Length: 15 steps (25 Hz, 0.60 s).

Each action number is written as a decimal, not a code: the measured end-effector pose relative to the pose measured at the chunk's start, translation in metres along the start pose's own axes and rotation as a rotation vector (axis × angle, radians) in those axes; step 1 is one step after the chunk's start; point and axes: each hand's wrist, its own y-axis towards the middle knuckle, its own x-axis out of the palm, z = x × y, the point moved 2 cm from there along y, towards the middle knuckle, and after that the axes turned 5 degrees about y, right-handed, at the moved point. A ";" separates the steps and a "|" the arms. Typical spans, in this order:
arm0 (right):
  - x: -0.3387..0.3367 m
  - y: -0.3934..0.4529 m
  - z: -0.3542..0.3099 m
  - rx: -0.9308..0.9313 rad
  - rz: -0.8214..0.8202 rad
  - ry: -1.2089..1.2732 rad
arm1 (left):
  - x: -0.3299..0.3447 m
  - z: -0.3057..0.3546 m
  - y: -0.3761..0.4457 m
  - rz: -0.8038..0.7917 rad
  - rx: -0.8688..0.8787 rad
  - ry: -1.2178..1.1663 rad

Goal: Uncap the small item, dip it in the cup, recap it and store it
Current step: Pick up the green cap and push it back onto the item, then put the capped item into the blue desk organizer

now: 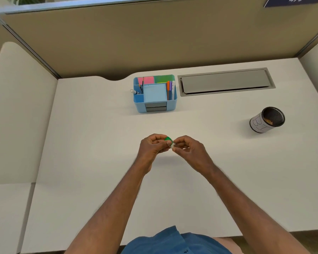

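A small green item (168,139) is held between both hands above the middle of the white desk (99,143). My left hand (152,145) grips its green part in curled fingers. The fingertips of my right hand (188,148) pinch its pale end, which looks like a clear cap. Most of the item is hidden by the fingers. The cup (267,119), a black mesh one with a white wrap, stands far to the right and has something brown inside.
A blue desk organiser (155,105) with sticky notes, pens and a marker stands behind the hands. A grey cable hatch (226,82) lies at the back right. Beige partition walls enclose the desk at the back and on the left.
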 end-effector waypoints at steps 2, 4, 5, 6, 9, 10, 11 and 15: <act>0.008 0.012 -0.008 -0.047 0.011 -0.062 | -0.006 0.005 0.008 0.032 0.004 -0.004; 0.017 0.025 -0.013 -0.060 0.013 -0.106 | -0.012 0.009 0.017 0.058 0.006 -0.019; 0.020 0.031 -0.015 -0.051 0.005 -0.116 | -0.015 0.012 0.021 0.070 0.004 -0.016; 0.024 0.036 -0.017 -0.041 -0.014 -0.130 | -0.019 0.014 0.025 0.080 0.002 -0.002; 0.039 0.052 -0.025 -0.073 -0.087 -0.272 | -0.031 0.021 0.038 0.094 0.014 0.060; 0.045 0.059 -0.027 -0.103 -0.093 -0.318 | -0.036 0.025 0.045 0.095 0.023 0.078; 0.050 0.065 -0.029 -0.131 -0.089 -0.343 | -0.039 0.028 0.050 0.100 0.031 0.095; 0.061 0.101 -0.042 -0.147 -0.029 -0.315 | -0.060 0.045 0.077 0.241 0.011 0.092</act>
